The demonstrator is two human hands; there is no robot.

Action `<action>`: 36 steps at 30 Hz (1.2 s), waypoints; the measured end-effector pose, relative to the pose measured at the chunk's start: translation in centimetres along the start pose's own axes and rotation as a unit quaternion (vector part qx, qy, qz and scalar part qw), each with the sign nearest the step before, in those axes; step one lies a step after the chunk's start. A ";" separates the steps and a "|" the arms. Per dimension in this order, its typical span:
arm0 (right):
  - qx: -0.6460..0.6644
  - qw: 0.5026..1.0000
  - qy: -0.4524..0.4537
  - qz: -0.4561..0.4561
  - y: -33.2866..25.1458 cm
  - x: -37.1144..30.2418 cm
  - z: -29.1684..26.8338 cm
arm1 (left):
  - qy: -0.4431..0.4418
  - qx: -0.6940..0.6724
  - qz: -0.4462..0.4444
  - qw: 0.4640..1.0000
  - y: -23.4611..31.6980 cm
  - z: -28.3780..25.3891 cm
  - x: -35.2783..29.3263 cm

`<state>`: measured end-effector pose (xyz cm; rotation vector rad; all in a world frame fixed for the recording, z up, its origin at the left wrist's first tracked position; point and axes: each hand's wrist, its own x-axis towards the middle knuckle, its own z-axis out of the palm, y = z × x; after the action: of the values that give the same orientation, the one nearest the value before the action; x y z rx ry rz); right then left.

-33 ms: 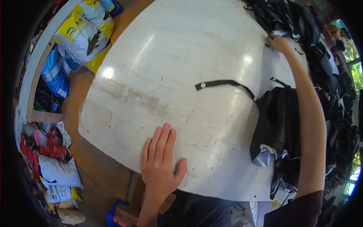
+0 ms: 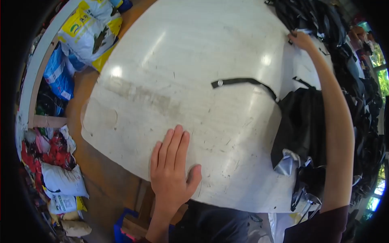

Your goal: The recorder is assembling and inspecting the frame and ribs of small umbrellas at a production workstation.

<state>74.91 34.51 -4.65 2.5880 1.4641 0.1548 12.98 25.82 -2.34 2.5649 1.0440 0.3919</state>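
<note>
My left hand lies flat on the white tabletop near its front edge, fingers stretched out and holding nothing. Far to the right, my right hand reaches to the edge of a heap of black fabric pieces. Its fingers pinch a small black strap end there; most of that piece is hidden. Below that arm lies a black fabric item, with a silvery inner side showing at one corner. From it a black strap with a round metal snap runs out to the left across the table.
More black pieces are piled along the right side. Left of the table, white and yellow sacks and a blue package stand by a frame. Red scraps and a white sack lie lower down. A blue crate sits below the table edge.
The whole view has shifted slightly. My right hand stays by the black heap with its fingers pinched, and my left hand still rests flat on the table.
</note>
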 end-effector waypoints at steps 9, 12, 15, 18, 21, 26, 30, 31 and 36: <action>0.112 0.986 -0.040 -0.117 -11.4 -6.2 -4.5 | 0.072 -0.038 0.029 0.996 -0.7 0.8 -0.8; 0.094 0.986 -0.065 -0.121 -17.2 -10.1 -6.8 | 0.110 -0.022 0.039 0.993 -1.0 1.1 -1.7; 0.085 0.984 -0.054 -0.147 -21.0 -14.3 -7.3 | 0.172 -0.014 0.068 0.983 -1.6 1.3 -1.9; 0.099 0.980 -0.074 -0.154 -24.9 -18.4 -7.7 | 0.162 0.010 0.056 0.985 -0.4 1.5 -4.1; 0.097 0.978 -0.030 -0.180 -27.5 -21.6 -7.3 | 0.093 -0.135 0.073 0.984 2.0 -0.2 -10.2; 0.113 0.985 -0.042 -0.121 -32.7 -28.8 -9.1 | -0.038 -0.225 0.080 0.970 3.8 -4.5 -27.5; 0.105 0.988 -0.037 -0.108 -35.6 -33.9 -10.6 | -0.059 -0.219 -0.043 0.973 0.6 -6.1 -36.6; 0.104 0.989 -0.032 -0.101 -36.9 -36.2 -11.6 | -0.055 -0.207 -0.073 0.974 0.0 -6.7 -37.8; 0.120 0.988 -0.019 -0.096 -37.0 -42.4 -12.9 | -0.038 -0.199 -0.089 0.975 -0.8 -8.5 -37.8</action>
<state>19.83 18.04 0.48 2.5898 1.8074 -0.0999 -16.84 1.24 0.32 2.0985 1.0378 0.4059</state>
